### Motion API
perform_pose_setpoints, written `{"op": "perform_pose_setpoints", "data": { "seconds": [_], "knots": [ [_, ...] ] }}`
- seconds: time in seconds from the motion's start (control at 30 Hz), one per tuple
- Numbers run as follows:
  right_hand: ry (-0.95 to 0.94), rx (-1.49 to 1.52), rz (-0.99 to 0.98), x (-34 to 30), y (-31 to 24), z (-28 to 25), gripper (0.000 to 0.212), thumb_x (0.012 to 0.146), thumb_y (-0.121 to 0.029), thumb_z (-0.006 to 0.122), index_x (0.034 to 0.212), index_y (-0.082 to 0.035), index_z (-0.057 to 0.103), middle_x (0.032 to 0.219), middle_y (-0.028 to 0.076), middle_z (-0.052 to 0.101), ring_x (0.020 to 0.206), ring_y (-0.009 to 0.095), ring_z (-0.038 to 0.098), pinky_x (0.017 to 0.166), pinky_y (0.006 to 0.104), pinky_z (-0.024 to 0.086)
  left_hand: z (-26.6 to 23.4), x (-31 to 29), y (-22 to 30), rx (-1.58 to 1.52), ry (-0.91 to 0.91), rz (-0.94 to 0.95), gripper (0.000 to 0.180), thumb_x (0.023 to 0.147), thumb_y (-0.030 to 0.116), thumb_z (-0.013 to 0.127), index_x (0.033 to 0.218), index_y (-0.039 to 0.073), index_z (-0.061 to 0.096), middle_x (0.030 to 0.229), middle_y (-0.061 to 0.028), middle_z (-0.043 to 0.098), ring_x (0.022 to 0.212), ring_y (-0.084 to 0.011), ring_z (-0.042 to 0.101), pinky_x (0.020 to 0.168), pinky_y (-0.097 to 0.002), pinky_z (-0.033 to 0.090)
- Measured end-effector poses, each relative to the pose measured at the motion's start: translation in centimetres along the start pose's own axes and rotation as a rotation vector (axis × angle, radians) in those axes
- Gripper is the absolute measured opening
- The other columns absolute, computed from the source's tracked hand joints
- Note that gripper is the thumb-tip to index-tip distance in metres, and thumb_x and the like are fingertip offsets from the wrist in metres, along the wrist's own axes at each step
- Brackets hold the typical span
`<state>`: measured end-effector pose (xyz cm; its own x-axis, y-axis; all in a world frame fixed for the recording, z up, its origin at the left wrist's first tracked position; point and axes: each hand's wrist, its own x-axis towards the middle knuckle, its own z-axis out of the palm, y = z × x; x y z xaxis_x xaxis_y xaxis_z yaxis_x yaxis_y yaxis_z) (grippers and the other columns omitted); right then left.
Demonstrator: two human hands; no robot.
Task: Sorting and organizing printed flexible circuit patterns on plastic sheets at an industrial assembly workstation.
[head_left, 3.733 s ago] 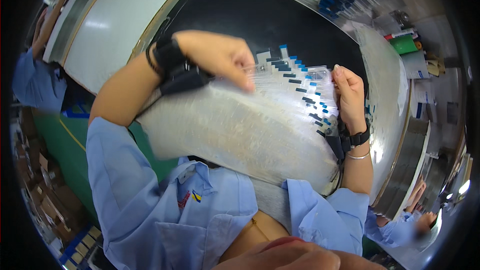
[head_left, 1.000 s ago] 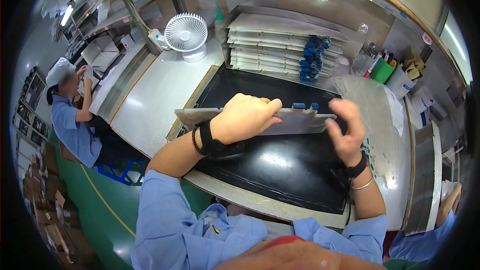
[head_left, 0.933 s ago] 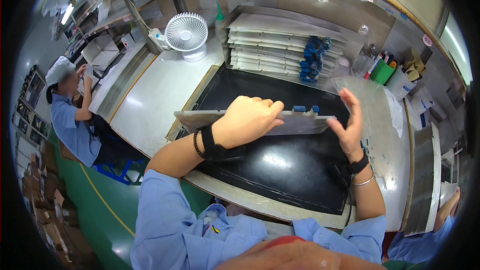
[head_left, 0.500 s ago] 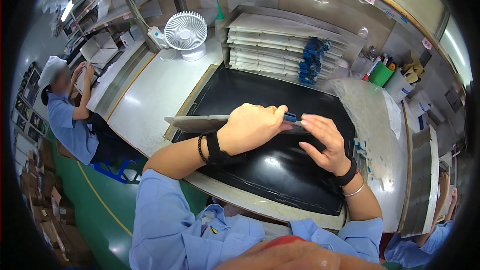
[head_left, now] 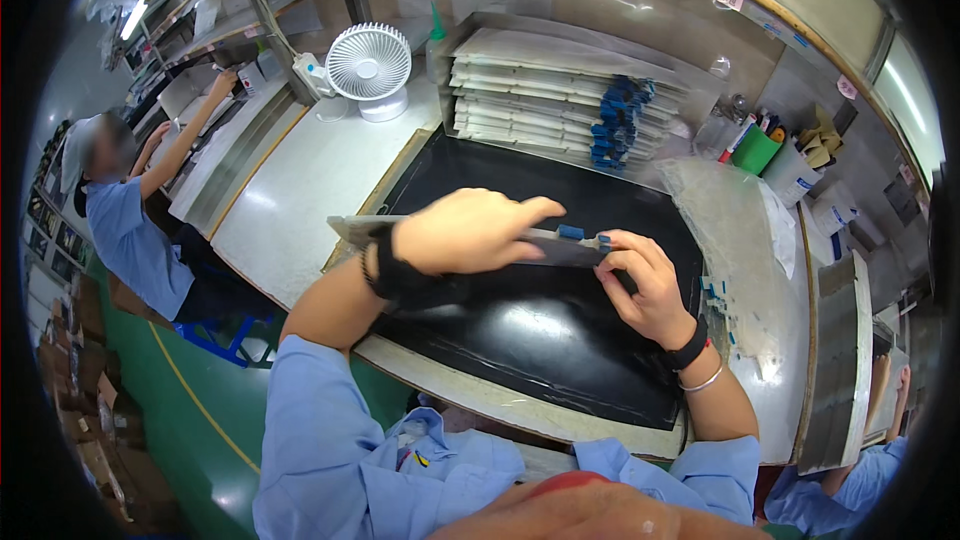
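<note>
A thin, long grey panel (head_left: 565,251) stands on edge above the black mat (head_left: 520,365), bearing two small blue pieces, perhaps tape tabs, along its top edge. My left hand (head_left: 475,230) straddles the panel's middle, its index finger stretched to the right and the thumb on the near side. One blue piece (head_left: 571,232) sits just beyond those fingertips. At the panel's right end, my right hand (head_left: 645,285) pinches the corner by the other blue piece (head_left: 603,241). The far-side fingers of my left hand are hidden.
Behind the mat, a rack (head_left: 450,80) holds stacked white panels with blue ends. A white fan (head_left: 369,65) stands back left. Plastic film (head_left: 735,230) with blue scraps lies right, near a green container (head_left: 755,150). Co-workers sit left (head_left: 130,230) and right (head_left: 840,490).
My left hand has slid left along the panel, uncovering more of it and the blue pieces. My right fingers have closed on its right end. The left co-worker's arm has reached out.
</note>
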<state>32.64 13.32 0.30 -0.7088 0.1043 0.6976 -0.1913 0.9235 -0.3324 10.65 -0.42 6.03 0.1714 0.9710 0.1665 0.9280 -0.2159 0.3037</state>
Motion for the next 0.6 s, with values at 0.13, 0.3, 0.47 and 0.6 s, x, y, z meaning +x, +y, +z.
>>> {"op": "perform_pose_setpoints", "data": {
  "seconds": [0.13, 0.3, 0.47, 0.6],
  "knots": [
    [0.229, 0.226, 0.262, -0.7, 2.2, 0.5, 0.022, 0.079, -0.005, 0.066, 0.1, -0.003, 0.059, 0.105, 0.01, 0.061, 0.092, 0.02, 0.058, 0.08, 0.0269, 0.045, -2.3, -0.8, -2.4, -0.09, -0.304, -0.115, 0.032, 0.085, 0.025, 0.06, 0.111, 0.005, 0.06, 0.08, -0.0192, 0.065, 0.074, -0.0353, 0.063, 0.066, -0.0396, 0.049],
    [0.273, 0.863, 1.003, -2.9, 6.1, 1.0, 0.03, 0.093, -0.032, 0.054, 0.106, -0.005, 0.056, 0.102, 0.006, 0.06, 0.085, 0.011, 0.056, 0.076, 0.0238, 0.045, -2.2, 0.0, -2.9, 0.031, -0.161, -0.063, 0.029, 0.084, 0.022, 0.06, 0.11, 0.009, 0.061, 0.078, -0.0181, 0.065, 0.073, -0.0343, 0.063, 0.065, -0.0399, 0.048],
    [0.237, 0.841, 0.973, -2.9, 6.5, 1.4, 0.036, 0.096, -0.037, 0.047, 0.108, -0.004, 0.057, 0.097, 0.006, 0.061, 0.078, 0.009, 0.056, 0.07, 0.0224, 0.046, -5.3, 3.3, -5.6, 0.356, 0.322, 0.044, 0.031, 0.083, 0.014, 0.059, 0.113, 0.017, 0.062, 0.09, -0.0118, 0.066, 0.078, -0.0298, 0.064, 0.069, -0.0371, 0.052],
    [0.169, 0.773, 0.933, -3.0, 6.7, 1.9, 0.034, 0.096, -0.035, 0.047, 0.1, -0.004, 0.06, 0.087, 0.003, 0.063, 0.074, 0.006, 0.054, 0.068, 0.0206, 0.044, -9.7, 9.5, -5.9, 0.577, 0.587, 0.127, 0.039, 0.084, 0.007, 0.055, 0.12, 0.02, 0.058, 0.107, -0.0079, 0.065, 0.091, -0.0262, 0.064, 0.076, -0.0336, 0.053]
  ]
}}
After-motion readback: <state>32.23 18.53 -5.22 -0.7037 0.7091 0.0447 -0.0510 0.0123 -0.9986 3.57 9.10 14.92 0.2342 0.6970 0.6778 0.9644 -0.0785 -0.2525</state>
